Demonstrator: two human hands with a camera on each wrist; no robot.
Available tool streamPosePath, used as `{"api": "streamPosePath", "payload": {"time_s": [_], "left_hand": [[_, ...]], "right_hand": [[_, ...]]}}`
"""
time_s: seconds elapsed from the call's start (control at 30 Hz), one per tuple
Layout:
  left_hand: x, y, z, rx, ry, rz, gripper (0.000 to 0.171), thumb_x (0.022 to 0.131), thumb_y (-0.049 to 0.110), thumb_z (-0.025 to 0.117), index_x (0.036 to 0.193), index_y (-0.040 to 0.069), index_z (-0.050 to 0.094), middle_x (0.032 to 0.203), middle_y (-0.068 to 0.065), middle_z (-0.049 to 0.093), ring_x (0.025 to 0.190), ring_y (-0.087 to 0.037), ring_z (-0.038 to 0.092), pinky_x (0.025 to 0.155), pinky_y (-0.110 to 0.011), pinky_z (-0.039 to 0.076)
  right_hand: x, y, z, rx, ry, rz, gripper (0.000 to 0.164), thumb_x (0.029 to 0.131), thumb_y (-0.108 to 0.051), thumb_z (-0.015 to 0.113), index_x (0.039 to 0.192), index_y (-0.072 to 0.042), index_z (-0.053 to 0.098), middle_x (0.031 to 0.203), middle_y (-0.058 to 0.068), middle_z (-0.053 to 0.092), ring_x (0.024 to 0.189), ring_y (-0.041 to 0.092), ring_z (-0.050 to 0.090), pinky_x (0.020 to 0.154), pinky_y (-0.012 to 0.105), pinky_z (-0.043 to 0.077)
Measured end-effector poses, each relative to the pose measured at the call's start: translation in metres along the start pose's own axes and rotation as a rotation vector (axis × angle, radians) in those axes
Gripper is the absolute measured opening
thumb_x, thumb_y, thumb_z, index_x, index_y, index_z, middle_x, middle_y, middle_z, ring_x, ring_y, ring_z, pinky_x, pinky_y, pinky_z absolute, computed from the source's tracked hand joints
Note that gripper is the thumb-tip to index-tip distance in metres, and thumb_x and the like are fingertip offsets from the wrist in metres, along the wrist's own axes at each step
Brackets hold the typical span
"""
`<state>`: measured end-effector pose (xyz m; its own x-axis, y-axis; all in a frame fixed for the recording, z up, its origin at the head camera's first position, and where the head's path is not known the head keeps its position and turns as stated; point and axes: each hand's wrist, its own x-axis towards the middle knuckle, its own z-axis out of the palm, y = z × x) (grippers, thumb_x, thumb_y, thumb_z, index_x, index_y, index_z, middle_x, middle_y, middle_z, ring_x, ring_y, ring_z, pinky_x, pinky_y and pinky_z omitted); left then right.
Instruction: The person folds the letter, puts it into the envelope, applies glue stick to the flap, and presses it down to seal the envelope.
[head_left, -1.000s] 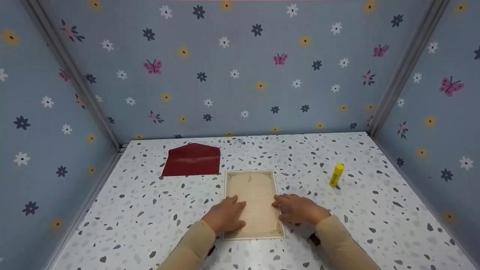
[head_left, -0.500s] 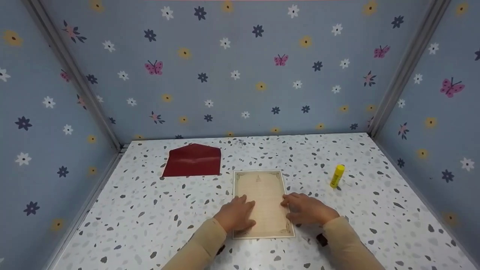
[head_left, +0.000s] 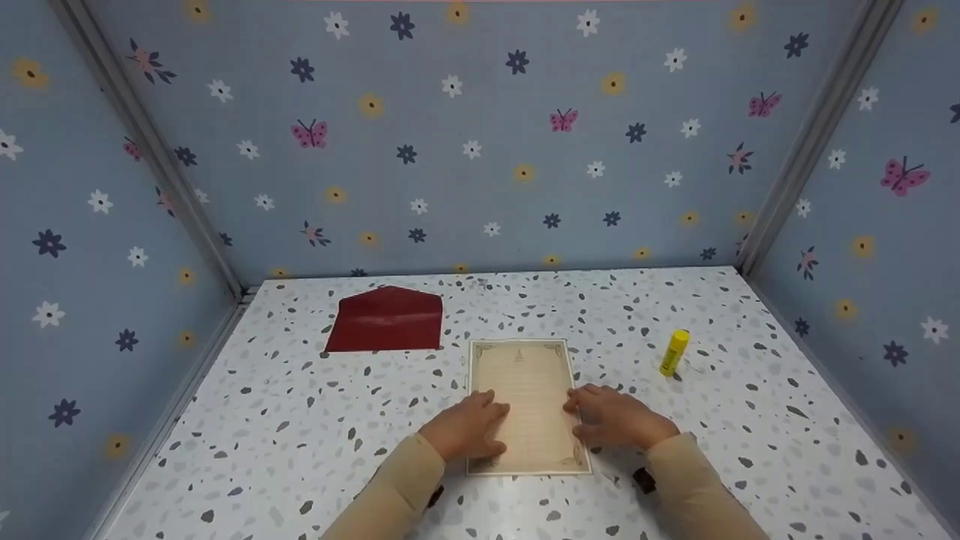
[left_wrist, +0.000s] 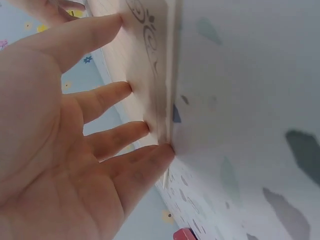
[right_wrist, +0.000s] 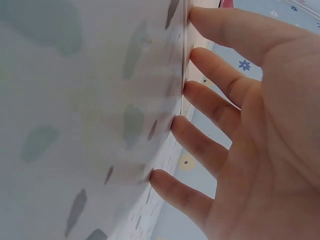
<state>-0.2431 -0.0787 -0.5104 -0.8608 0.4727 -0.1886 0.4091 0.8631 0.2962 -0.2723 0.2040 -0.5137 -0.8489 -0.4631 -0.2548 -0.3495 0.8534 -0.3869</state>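
A cream sheet of paper (head_left: pixel 536 412) with dark corner ornaments and a pale border lies flat on the speckled table. My left hand (head_left: pixel 466 426) rests on its left part, fingers spread and tips pressing down; the left wrist view shows the fingertips (left_wrist: pixel 129 88) touching the paper near an ornament. At the right edge, my right hand (head_left: pixel 619 417) touches the sheet with its fingers spread. In the right wrist view some fingertips (right_wrist: pixel 197 55) meet the paper's edge, while the lower ones touch the table beside it. Neither hand grips anything.
Farther back on the left lies a dark red envelope (head_left: pixel 386 321) with its flap unfolded. A yellow glue stick (head_left: pixel 674 352) is right of the paper. Blue floral panels (head_left: pixel 480 135) enclose the table (head_left: pixel 300 465) at the back and both sides.
The paper and both hands have shifted a little to the right, mostly in the first half second. Since then the left hand has moved very slightly left. Envelope and glue stick stay put.
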Motion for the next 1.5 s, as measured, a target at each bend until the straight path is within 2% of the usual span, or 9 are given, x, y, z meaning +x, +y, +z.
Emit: {"api": "streamPosePath", "payload": {"time_s": [0.23, 0.5, 0.83, 1.03, 1.3, 1.5], "left_hand": [[-0.006, -0.006, 0.002, 0.007, -0.014, 0.044, 0.068, 0.09, 0.042, 0.071, 0.148, 0.015, 0.05, 0.157, -0.016, 0.035, 0.143, -0.037, 0.034, 0.112, -0.048, 0.036], [-0.016, -0.011, 0.002, 0.007, -0.065, 0.059, 0.074, 0.089, 0.049, 0.073, 0.151, 0.018, 0.047, 0.159, -0.012, 0.032, 0.144, -0.032, 0.034, 0.112, -0.045, 0.036], [-0.031, -0.018, 0.004, -0.04, -0.073, 0.13, 0.076, 0.086, 0.047, 0.077, 0.149, 0.016, 0.049, 0.159, -0.007, 0.034, 0.145, -0.031, 0.032, 0.114, -0.043, 0.032], [-0.033, -0.016, 0.006, -0.055, -0.063, 0.127, 0.069, 0.09, 0.046, 0.073, 0.149, 0.017, 0.049, 0.159, -0.004, 0.035, 0.146, -0.029, 0.031, 0.116, -0.042, 0.03], [-0.034, -0.016, 0.006, -0.065, -0.064, 0.113, 0.067, 0.09, 0.044, 0.073, 0.148, 0.019, 0.05, 0.158, -0.004, 0.036, 0.145, -0.029, 0.032, 0.115, -0.043, 0.03], [-0.033, -0.015, 0.005, -0.071, -0.064, 0.111, 0.067, 0.09, 0.044, 0.073, 0.148, 0.019, 0.05, 0.158, -0.004, 0.036, 0.146, -0.028, 0.031, 0.116, -0.043, 0.029]], "right_hand": [[0.001, 0.0, -0.001, -0.007, -0.005, 0.007, 0.036, 0.094, -0.032, 0.07, 0.128, -0.024, 0.063, 0.152, 0.0, 0.045, 0.141, 0.03, 0.039, 0.112, 0.053, 0.033], [0.002, 0.002, 0.0, -0.017, 0.009, -0.019, 0.037, 0.093, -0.031, 0.071, 0.128, -0.021, 0.063, 0.15, 0.001, 0.047, 0.138, 0.03, 0.042, 0.11, 0.053, 0.036], [-0.002, 0.003, 0.001, 0.009, 0.019, -0.055, 0.036, 0.094, -0.029, 0.071, 0.127, -0.019, 0.063, 0.148, 0.005, 0.048, 0.136, 0.032, 0.043, 0.109, 0.053, 0.037], [-0.001, 0.004, 0.001, 0.015, 0.03, -0.057, 0.034, 0.093, -0.029, 0.072, 0.125, -0.021, 0.063, 0.147, 0.004, 0.049, 0.136, 0.032, 0.043, 0.108, 0.055, 0.038], [0.002, 0.004, 0.0, -0.002, 0.018, -0.048, 0.036, 0.092, -0.031, 0.073, 0.125, -0.022, 0.064, 0.144, 0.002, 0.051, 0.135, 0.029, 0.045, 0.108, 0.054, 0.037], [0.002, 0.001, -0.004, 0.029, 0.019, -0.004, 0.033, 0.089, -0.031, 0.076, 0.119, -0.026, 0.064, 0.123, -0.01, 0.057, 0.123, 0.024, 0.052, 0.103, 0.05, 0.042]]}}
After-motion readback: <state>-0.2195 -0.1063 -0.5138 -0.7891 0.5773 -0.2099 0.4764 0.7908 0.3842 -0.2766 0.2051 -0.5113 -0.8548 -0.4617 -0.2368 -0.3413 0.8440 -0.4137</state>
